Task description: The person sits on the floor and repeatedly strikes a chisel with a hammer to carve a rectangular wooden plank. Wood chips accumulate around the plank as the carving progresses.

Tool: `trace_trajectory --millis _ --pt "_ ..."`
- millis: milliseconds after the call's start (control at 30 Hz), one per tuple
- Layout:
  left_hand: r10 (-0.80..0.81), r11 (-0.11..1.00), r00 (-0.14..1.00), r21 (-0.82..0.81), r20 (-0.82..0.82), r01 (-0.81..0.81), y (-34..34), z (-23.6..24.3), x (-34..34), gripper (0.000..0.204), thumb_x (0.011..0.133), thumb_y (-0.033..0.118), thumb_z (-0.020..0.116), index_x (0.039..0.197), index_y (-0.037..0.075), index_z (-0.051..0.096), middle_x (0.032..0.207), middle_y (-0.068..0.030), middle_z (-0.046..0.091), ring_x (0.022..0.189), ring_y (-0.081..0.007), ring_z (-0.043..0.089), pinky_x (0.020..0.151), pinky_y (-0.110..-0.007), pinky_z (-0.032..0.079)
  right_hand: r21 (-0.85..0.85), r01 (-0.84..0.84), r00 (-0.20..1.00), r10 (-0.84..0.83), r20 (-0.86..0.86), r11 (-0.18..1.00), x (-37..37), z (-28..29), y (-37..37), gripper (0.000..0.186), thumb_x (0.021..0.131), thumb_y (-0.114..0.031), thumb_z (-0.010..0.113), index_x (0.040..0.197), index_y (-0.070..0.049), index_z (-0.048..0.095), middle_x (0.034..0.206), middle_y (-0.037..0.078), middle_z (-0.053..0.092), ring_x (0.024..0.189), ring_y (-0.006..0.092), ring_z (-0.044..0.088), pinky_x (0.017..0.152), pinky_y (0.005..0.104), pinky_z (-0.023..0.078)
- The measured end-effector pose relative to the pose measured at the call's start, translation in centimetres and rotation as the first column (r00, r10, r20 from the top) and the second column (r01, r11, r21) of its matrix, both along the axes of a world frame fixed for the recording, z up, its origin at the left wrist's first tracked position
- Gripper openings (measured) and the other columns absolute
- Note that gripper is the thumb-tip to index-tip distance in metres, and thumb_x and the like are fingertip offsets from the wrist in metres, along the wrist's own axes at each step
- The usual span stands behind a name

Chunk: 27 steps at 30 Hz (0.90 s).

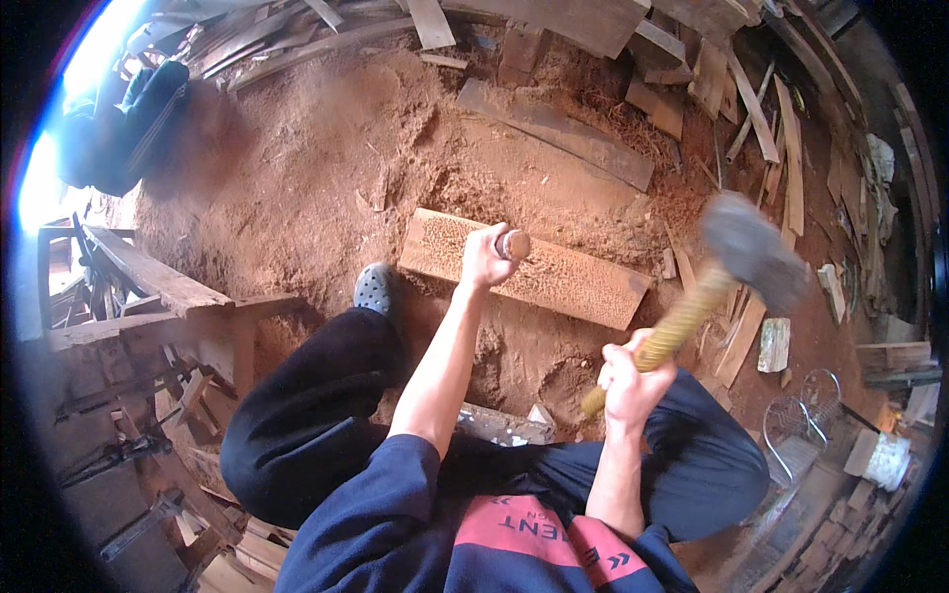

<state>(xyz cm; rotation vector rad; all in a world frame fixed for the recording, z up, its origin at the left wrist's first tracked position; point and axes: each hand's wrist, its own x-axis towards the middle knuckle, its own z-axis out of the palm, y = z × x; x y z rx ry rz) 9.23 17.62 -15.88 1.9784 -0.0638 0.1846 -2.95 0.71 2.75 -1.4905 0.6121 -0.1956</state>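
My left hand point(484, 259) is closed round an upright chisel, whose round handle end point(514, 245) points up at me. The fist hides the chisel's lower part and its tip. Beneath it a wooden board point(583, 292) lies on the ground, its upper face covered in small pits and dents. My right hand point(633, 383) grips the yellow wrapped handle of a hammer point(746, 247). The hammer's big grey head, slightly blurred, is raised to the right of the board, apart from the chisel.
Sawdust-covered reddish ground point(306, 158) surrounds the board. A long dark plank point(559, 133) lies beyond it. Scrap wood point(786, 148) is piled at the far side and right. A wire rack point(796, 425) stands lower right, a wooden bench point(158, 272) left. Another person's dark-clothed leg point(143, 124) shows far left.
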Motion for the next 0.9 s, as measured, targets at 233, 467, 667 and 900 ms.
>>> trace_trajectory --millis 233,467,667,900 --pt "-0.007 1.000 1.000 0.019 0.010 0.006 0.1 -0.5 0.4 0.034 0.068 0.034 0.062 0.071 0.001 0.059 0.061 -0.0154 0.057 0.057 -0.0270 0.060 0.053 -0.034 0.045 -0.441 -0.271 0.961 0.214 -0.177 0.856 -2.0 -8.5 1.8 0.007 0.066 -0.002 0.060 0.071 -0.001 0.055 0.061 0.010 0.057 0.058 0.0239 0.059 0.056 0.0380 0.047" --pt "-0.016 1.000 0.999 0.024 0.042 0.015 0.2 -0.1 0.0 0.034 0.067 0.035 0.062 0.070 0.001 0.058 0.060 -0.0172 0.054 0.055 -0.0310 0.058 0.052 -0.036 0.043 -0.398 -0.220 0.973 0.174 -0.150 0.891 -0.8 -6.4 -0.9 0.009 0.065 -0.001 0.060 0.068 -0.001 0.052 0.053 0.006 0.050 0.044 0.0165 0.050 0.041 0.0349 0.041" --pt "-0.005 1.000 1.000 0.030 0.029 0.004 -0.2 -0.4 0.1 0.028 0.068 0.028 0.062 0.070 0.001 0.059 0.059 -0.0168 0.055 0.054 -0.0289 0.058 0.051 -0.034 0.044 0.136 0.063 0.972 -0.092 0.219 0.989 0.8 -0.2 1.7 0.025 0.070 0.012 0.053 0.078 -0.008 0.041 0.060 0.000 0.043 0.038 0.0076 0.042 0.032 0.0223 0.036" --pt "-0.027 1.000 0.997 0.003 -0.077 0.027 0.2 0.3 -0.1 0.031 0.068 0.031 0.061 0.071 0.000 0.058 0.059 -0.0153 0.057 0.054 -0.0274 0.058 0.053 -0.036 0.045 -0.444 -0.558 0.754 0.206 -0.623 0.701 -0.4 -9.4 1.9 0.024 0.067 -0.010 0.060 0.083 0.009 0.059 0.072 0.029 0.060 0.069 0.0380 0.063 0.059 0.0420 0.048"
